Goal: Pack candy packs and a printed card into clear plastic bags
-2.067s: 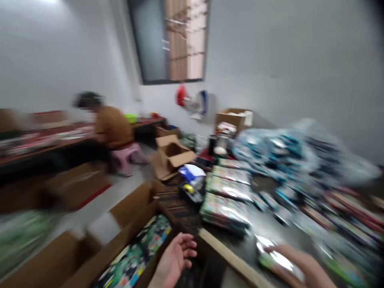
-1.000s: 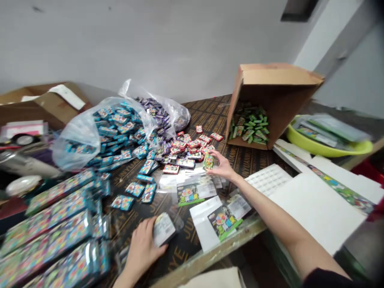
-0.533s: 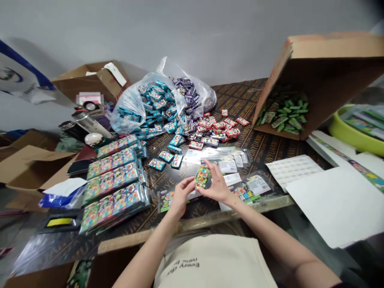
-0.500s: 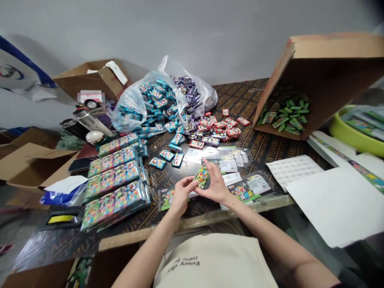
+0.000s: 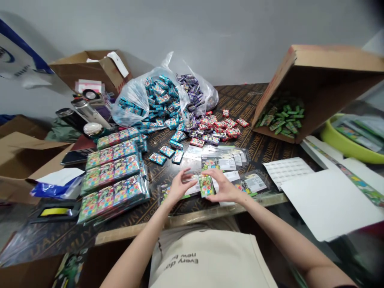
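A small green printed box [image 5: 206, 186] stands upright in my right hand [image 5: 223, 187], pinched between thumb and fingers at its top and bottom. Just left of it is my left hand [image 5: 181, 187], its fingers apart and holding nothing. Under and around both hands lie flat printed clear packets [image 5: 253, 181] with dark and green artwork. Beyond them is a loose heap of small red boxes [image 5: 220, 125], mixed with purple ones. A few blue boxes [image 5: 167, 151] lie farther left.
Stacks of filled packs [image 5: 112, 184] stand on the left. Clear bags hold blue boxes [image 5: 162, 94] and purple boxes [image 5: 192, 89] at the back. A tipped carton [image 5: 327, 80] holds green boxes [image 5: 286, 120]. White sheets [image 5: 333, 202] and a lime basin [image 5: 349, 146] are at right.
My left hand has let go of the green box and drawn slightly left, fingers opening. My right hand now holds the box alone, turned upright. The view has shifted a little.
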{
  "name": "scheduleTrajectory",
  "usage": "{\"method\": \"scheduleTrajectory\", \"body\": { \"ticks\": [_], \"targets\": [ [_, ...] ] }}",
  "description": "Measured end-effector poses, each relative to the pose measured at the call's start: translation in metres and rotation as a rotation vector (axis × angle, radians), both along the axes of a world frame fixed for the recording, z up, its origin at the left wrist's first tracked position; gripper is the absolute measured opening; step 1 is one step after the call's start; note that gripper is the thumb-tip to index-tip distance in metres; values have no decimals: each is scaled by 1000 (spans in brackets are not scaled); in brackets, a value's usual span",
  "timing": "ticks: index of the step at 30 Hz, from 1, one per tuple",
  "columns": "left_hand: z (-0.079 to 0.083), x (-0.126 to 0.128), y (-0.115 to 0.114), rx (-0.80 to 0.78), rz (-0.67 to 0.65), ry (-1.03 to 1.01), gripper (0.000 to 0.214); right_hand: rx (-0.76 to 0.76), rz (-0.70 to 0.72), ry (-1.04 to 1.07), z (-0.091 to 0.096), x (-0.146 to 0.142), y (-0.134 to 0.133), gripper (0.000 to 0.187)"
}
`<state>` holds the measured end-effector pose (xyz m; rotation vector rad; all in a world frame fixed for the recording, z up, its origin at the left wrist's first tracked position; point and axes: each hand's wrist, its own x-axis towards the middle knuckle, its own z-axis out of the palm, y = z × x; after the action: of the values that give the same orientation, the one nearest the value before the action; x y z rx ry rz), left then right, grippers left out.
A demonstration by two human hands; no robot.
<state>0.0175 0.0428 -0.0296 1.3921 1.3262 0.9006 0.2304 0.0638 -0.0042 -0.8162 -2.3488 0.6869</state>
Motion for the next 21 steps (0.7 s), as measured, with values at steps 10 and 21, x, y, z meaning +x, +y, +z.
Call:
{"method": "scheduleTrajectory", "body": {
  "ticks": [10,21],
  "targets": [
    [-24,-22,-8,353,-190,684,113,-61,-27,45,-34,16,16,77],
    [4,3,3,295,313,31,55,-767,-635,1115,1,-59,18,54]
  ]
}}
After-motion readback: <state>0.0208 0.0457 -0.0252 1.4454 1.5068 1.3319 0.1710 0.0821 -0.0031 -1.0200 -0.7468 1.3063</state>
